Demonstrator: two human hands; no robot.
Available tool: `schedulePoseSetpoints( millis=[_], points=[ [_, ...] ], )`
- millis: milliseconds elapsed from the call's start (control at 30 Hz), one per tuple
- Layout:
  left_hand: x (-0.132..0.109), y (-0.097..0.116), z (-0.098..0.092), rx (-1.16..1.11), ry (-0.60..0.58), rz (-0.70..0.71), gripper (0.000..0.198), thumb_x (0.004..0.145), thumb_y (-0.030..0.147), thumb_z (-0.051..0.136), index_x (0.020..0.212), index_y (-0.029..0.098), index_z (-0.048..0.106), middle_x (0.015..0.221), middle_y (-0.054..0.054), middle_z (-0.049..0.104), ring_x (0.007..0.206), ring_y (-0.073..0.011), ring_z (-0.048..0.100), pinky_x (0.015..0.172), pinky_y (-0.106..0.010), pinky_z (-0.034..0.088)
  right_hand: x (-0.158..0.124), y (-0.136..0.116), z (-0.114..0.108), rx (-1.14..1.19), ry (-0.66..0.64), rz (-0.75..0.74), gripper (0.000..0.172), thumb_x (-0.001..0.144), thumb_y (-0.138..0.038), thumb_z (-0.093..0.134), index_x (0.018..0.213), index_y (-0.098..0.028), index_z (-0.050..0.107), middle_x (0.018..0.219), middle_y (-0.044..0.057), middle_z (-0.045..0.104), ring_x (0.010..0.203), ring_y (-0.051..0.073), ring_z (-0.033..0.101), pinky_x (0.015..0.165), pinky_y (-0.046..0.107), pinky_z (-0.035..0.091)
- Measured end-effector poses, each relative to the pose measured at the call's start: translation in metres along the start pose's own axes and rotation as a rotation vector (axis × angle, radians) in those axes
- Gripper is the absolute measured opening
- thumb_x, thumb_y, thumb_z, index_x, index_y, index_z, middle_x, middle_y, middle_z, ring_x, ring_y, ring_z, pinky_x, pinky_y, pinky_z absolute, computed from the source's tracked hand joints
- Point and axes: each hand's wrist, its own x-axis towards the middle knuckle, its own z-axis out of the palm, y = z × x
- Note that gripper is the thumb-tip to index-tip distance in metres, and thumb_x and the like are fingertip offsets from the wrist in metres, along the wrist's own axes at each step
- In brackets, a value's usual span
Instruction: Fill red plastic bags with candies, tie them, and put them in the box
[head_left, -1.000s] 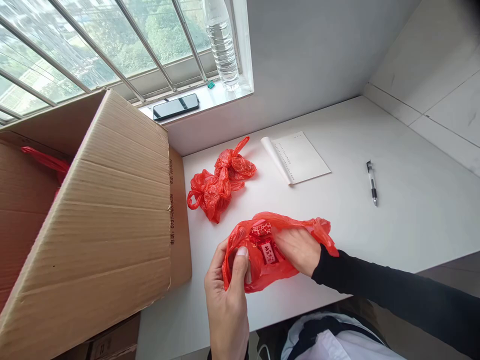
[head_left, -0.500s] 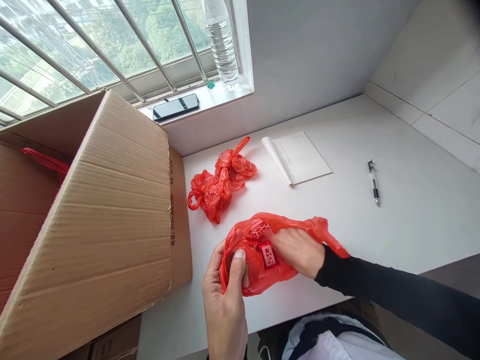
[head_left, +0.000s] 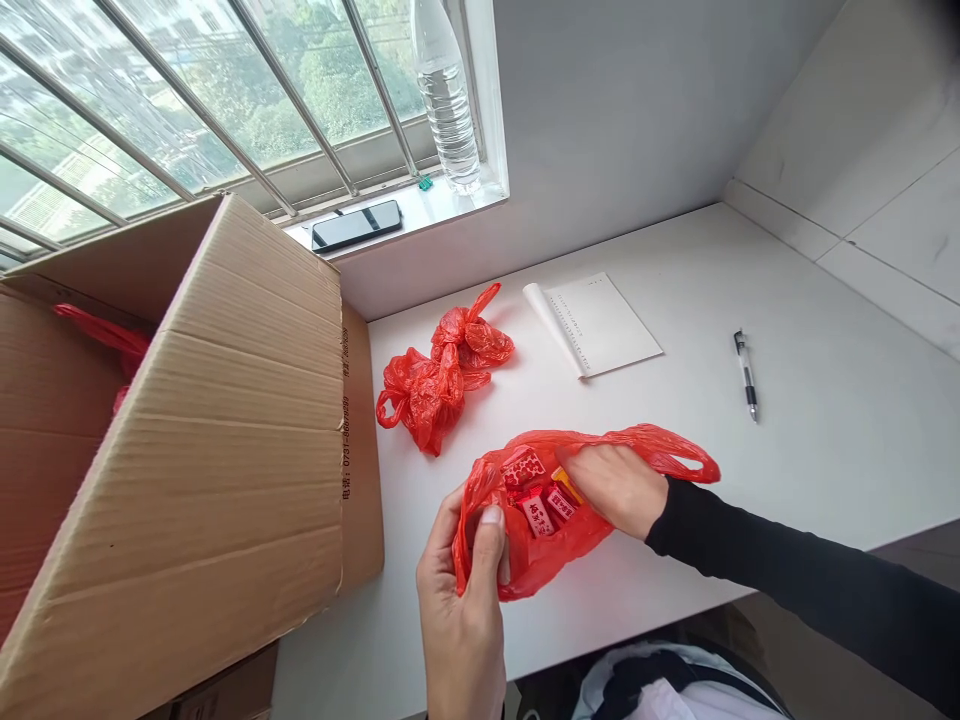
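Observation:
My left hand [head_left: 469, 590] is closed on the left edge of a red plastic bag [head_left: 536, 575], its thumb pressed over the rim. Inside the bag's open mouth lie several small wrapped packets: a red and white packet [head_left: 537, 516], a patterned red one [head_left: 523, 466] and a yellow one [head_left: 568, 486]. My right hand [head_left: 615, 488] reaches into the right side of the bag. Its fingertips are hidden by the plastic, so I cannot see whether they grip anything. One handle loop of the bag spreads over my right wrist.
Crumpled red bags [head_left: 442, 375] lie behind on the white table [head_left: 825, 420]. A notepad [head_left: 619, 330] and a pen [head_left: 746, 375] lie farther right. A large open cardboard box [head_left: 247, 430] stands at left. A phone [head_left: 357, 226] and a water bottle [head_left: 450, 120] occupy the windowsill.
My right hand has shifted a little rightward inside the bag, and more packets, including the yellow one, now show. The left hand keeps its hold on the rim.

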Motion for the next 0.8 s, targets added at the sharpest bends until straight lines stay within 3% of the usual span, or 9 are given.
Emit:
schedulePoseSetpoints(
  millis=[133, 267, 467, 700, 800],
  points=[
    [-0.001, -0.001, -0.002, 0.003, 0.004, 0.005, 0.03, 0.086, 0.038, 0.077, 0.114, 0.025, 0.073, 0.099, -0.001, 0.072, 0.097, -0.0168, 0.063, 0.069, -0.017, 0.05, -0.001, -0.003, 0.001, -0.002, 0.0, -0.014, 0.022, 0.091, -0.007, 0.055, 0.109, -0.012, 0.065, 0.084, 0.01, 0.073, 0.078, 0.026, 0.07, 0.053, 0.031, 0.028],
    [-0.002, -0.002, -0.002, 0.015, 0.008, 0.016, 0.029, 0.086, 0.037, 0.078, 0.113, 0.025, 0.073, 0.102, -0.001, 0.073, 0.098, -0.0165, 0.064, 0.072, -0.017, 0.051, 0.002, -0.003, 0.008, 0.005, 0.014, -0.033, 0.015, 0.092, -0.009, 0.054, 0.102, -0.012, 0.066, 0.082, 0.009, 0.073, 0.073, 0.022, 0.069, 0.053, 0.031, 0.028],
    [-0.001, -0.002, -0.003, -0.007, 0.003, -0.008, 0.035, 0.087, 0.04, 0.076, 0.12, 0.027, 0.071, 0.104, -0.002, 0.073, 0.103, -0.0188, 0.064, 0.075, -0.019, 0.053, -0.003, 0.005, 0.006, -0.022, 0.1, -0.019, 0.015, 0.097, -0.018, 0.051, 0.097, -0.016, 0.066, 0.094, 0.01, 0.074, 0.085, 0.024, 0.07, 0.06, 0.031, 0.035],
    [0.001, -0.004, -0.002, -0.003, 0.008, 0.006, 0.034, 0.085, 0.04, 0.078, 0.114, 0.025, 0.072, 0.104, -0.003, 0.073, 0.1, -0.0197, 0.065, 0.073, -0.02, 0.054, -0.002, 0.002, -0.003, -0.079, 0.252, 0.125, 0.031, 0.105, -0.038, 0.043, 0.097, -0.016, 0.064, 0.081, 0.008, 0.069, 0.075, 0.024, 0.068, 0.061, 0.031, 0.036],
    [0.001, -0.003, 0.0, 0.0, -0.003, 0.01, 0.03, 0.087, 0.039, 0.077, 0.113, 0.025, 0.072, 0.105, -0.002, 0.073, 0.101, -0.0188, 0.064, 0.072, -0.018, 0.052, 0.007, 0.003, 0.002, -0.105, 0.284, 0.198, 0.038, 0.106, -0.038, 0.04, 0.089, -0.015, 0.065, 0.08, 0.011, 0.069, 0.075, 0.025, 0.069, 0.059, 0.03, 0.033]
  ],
)
